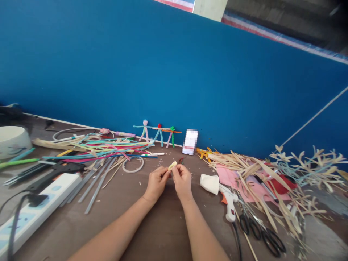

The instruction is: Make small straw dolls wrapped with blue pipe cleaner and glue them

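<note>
Okay, both hands are pinched together mid-table: left hand (pixel 157 183) and right hand (pixel 182 181) have their fingertips closed on a small pale-yellow piece (pixel 172 166), forearms angled in from the near edge. Just right, a white hot glue gun (pixel 230 197) lies unheld, scissors (pixel 257 219) beyond it. Three pipe-cleaner figures (pixel 157 133) stand finished-looking at the far edge; loose pipe cleaners (pixel 108 146) lie heaped left, dried leaf strips (pixel 239 163) right.
</note>
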`<state>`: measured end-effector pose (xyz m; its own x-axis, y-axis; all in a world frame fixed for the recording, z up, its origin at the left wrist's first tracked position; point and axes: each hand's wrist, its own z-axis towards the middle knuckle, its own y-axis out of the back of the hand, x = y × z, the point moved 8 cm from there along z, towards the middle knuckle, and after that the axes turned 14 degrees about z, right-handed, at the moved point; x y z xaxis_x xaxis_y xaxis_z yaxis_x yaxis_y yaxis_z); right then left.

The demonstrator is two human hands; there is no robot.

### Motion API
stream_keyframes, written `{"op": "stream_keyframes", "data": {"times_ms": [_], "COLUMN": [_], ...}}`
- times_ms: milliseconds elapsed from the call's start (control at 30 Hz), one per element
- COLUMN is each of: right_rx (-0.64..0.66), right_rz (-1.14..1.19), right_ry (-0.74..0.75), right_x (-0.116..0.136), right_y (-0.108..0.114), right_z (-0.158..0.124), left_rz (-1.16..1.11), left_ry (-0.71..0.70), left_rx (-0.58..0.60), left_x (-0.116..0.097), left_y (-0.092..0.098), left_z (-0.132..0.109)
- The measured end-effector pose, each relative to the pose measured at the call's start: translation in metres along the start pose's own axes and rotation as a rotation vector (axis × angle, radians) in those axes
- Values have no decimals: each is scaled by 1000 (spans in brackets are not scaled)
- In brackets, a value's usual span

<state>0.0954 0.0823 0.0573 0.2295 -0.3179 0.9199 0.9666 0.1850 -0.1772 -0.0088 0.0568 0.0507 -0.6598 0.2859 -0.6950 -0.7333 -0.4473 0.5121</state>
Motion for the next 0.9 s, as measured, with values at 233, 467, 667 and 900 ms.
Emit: {"op": "stream_keyframes", "data": {"times_ms": [233,467,667,900], "right_rx": [38,56,70,-79], "right_rz": [-89,-249,-258,-302], "right_ry": [108,191,209,230], "right_x": [13,15,15,14], "right_y": [-2,-2,-3,9], "right_z": [-2,-2,-3,-2], "left_rz": [-49,-85,-127,-8], "left_ry": [4,10,20,-33], "left_rx": [35,60,88,-5], "left_x": [0,0,0,-3], "left_y": [-4,-6,-8,2], "left_z": [0,0,0,0]}}
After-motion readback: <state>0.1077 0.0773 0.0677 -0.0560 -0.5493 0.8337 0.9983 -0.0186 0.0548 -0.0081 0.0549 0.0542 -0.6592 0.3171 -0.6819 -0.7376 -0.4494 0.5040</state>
